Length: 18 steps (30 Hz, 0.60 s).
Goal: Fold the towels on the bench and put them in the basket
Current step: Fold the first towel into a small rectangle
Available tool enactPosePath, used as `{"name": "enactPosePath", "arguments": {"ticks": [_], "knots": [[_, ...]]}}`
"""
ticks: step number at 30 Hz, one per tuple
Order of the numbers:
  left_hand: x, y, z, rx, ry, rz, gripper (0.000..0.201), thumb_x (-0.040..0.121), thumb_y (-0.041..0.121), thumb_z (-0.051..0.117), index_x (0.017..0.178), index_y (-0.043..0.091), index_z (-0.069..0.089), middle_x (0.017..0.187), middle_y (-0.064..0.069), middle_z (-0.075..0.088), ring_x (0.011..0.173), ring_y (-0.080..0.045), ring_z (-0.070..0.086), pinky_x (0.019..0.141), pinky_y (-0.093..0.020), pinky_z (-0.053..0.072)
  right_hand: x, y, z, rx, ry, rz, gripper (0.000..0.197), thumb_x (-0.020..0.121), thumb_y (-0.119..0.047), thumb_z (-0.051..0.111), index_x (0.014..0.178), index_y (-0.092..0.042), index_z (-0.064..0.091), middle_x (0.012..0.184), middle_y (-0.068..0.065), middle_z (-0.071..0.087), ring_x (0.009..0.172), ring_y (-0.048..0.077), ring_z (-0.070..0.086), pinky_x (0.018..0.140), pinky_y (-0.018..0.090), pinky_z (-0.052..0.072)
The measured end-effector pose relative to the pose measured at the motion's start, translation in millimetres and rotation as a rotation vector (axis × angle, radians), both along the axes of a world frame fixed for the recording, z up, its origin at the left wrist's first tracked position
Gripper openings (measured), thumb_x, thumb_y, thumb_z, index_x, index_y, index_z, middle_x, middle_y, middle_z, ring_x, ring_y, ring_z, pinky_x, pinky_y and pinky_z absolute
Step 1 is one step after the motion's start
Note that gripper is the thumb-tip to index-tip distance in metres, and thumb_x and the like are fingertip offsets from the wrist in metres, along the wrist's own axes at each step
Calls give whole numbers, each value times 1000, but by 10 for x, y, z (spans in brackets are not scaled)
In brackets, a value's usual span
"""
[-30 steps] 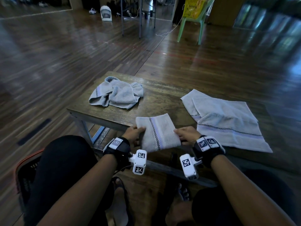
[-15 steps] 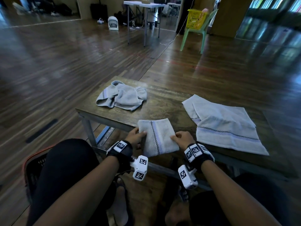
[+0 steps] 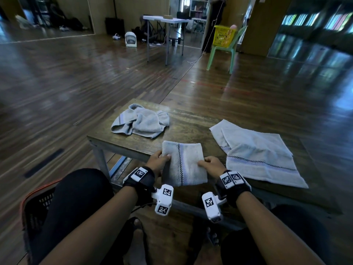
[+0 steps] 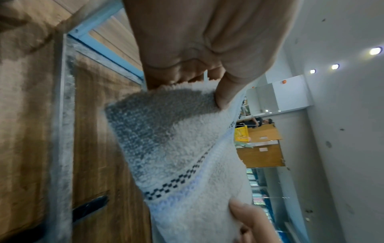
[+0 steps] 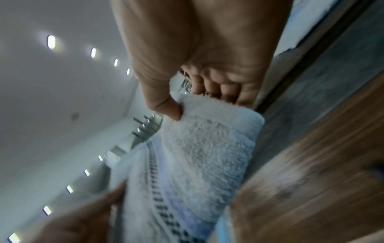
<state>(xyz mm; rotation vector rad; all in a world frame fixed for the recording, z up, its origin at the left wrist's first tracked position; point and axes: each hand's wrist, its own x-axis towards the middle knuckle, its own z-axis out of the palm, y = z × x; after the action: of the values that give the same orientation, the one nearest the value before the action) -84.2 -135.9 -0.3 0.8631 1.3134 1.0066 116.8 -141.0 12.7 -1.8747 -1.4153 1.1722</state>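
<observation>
A folded grey towel (image 3: 184,163) with a checked stripe hangs between my hands over the near edge of the wooden bench (image 3: 191,123). My left hand (image 3: 159,161) pinches its left edge, thumb on top. My right hand (image 3: 209,164) pinches its right edge. The left wrist view shows the thumb pressed on the towel (image 4: 187,156); the right wrist view shows the same on the towel (image 5: 197,156). A crumpled towel (image 3: 140,121) lies at the bench's far left. A spread towel (image 3: 256,152) covers its right side. A dark basket (image 3: 37,205) with an orange rim stands on the floor beside my left knee.
My knees are against the bench's near side, with sandalled feet below. Open wooden floor surrounds the bench. Far back stand a white table (image 3: 164,21), a green chair (image 3: 227,48) with a yellow basket (image 3: 223,35), and a small fan (image 3: 130,39).
The folded towel has come up off the bench's near edge, held by both hands. My head has tilted up, so more of the room shows.
</observation>
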Motion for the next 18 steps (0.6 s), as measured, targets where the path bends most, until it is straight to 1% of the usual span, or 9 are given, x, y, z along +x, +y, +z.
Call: {"name": "enactPosePath", "arguments": {"ticks": [1, 3, 4, 6, 8, 10, 13, 15, 18], "knots": [[-17, -19, 93, 28, -11, -5, 24, 92, 13, 54, 116, 14, 55, 94, 0, 63, 85, -18, 58, 75, -32, 45, 18, -15, 47, 18, 99, -38, 17, 78, -20, 66, 88, -6, 64, 94, 13, 68, 92, 29, 63, 78, 39, 50], [-57, -58, 296, 94, -18, -28, 24, 93, 12, 53, 116, 17, 55, 92, 2, 62, 82, -15, 58, 69, -29, 45, 74, -48, 147, 21, 279, -123, 51, 66, -23, 73, 110, -1, 61, 113, 20, 65, 102, 32, 63, 88, 44, 52], [-72, -88, 414, 126, -9, -48, 22, 93, 11, 52, 114, 17, 55, 93, 1, 62, 81, -14, 57, 67, -27, 45, 80, -97, 242, 26, 350, -133, 54, 65, -21, 74, 113, 0, 60, 115, 21, 64, 103, 32, 62, 91, 48, 51], [-97, -150, 638, 184, 20, -82, 21, 93, 10, 52, 113, 13, 56, 98, -4, 62, 86, -18, 57, 67, -27, 45, 27, -285, 550, 18, 417, -140, 27, 78, -13, 67, 101, 1, 63, 106, 19, 66, 99, 31, 62, 93, 50, 48], [-118, -226, 848, 233, 23, -102, 18, 93, 8, 52, 110, 10, 57, 100, -9, 61, 89, -21, 57, 69, -28, 47, -1, -435, 798, 34, 472, -142, 9, 85, -11, 61, 89, -3, 62, 90, 13, 64, 88, 26, 60, 82, 43, 51], [-140, -312, 1036, 273, 20, -106, 16, 93, 9, 53, 108, 9, 57, 98, -12, 62, 84, -22, 58, 68, -28, 48, -18, -541, 990, 76, 523, -131, 6, 88, -11, 57, 87, -5, 58, 81, 10, 60, 76, 20, 57, 64, 32, 49], [-193, -453, 1287, 321, 61, -98, 11, 93, 13, 53, 103, 12, 57, 96, -10, 62, 80, -22, 57, 61, -27, 47, -44, -620, 1229, 148, 529, -64, 4, 91, -8, 52, 88, -7, 53, 79, 8, 57, 69, 17, 54, 48, 23, 45], [-258, -552, 1451, 364, 108, -76, 15, 94, 15, 53, 108, 13, 56, 93, -5, 61, 76, -16, 57, 58, -23, 47, -90, -641, 1381, 165, 532, -25, 3, 91, -8, 51, 90, -6, 53, 81, 9, 58, 70, 18, 56, 49, 25, 48], [-429, -661, 1636, 406, 177, -32, 20, 92, 21, 55, 111, 14, 56, 100, -7, 61, 83, -19, 58, 68, -28, 47, -247, -638, 1576, 182, 537, 34, 8, 92, -13, 51, 89, -7, 56, 81, 9, 57, 71, 19, 55, 60, 29, 46]]}}
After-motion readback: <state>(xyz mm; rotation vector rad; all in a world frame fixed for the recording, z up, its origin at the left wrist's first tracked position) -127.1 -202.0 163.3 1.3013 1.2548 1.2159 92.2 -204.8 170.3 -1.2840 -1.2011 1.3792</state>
